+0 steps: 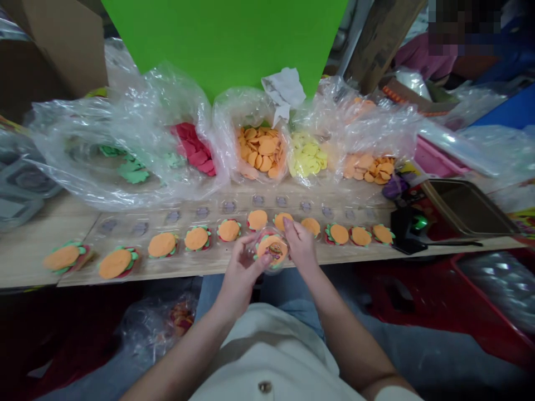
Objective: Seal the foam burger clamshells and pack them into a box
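Observation:
Near the front edge of the table, a clear plastic box [271,250] holds a foam toy burger with an orange top; a printed burger picture shows on its lid. My left hand [242,270] grips the box from the left, thumb over the front of the lid. My right hand [301,245] is closed at the box's right edge, its curled fingers partly hidden. Just behind that hand sits another toy burger [283,220] in an open clear box. More burgers, such as the left one [163,244] and the right one [360,236], stand in a row on both sides.
Behind the row lie plastic bags of green [134,169], red [194,150], orange [261,150] and yellow foam pieces [308,155]. A green panel [225,44] rises at the back. A brown tray [472,206] and a black device [407,228] are at right. Another person's pink sleeve [426,55] shows beyond.

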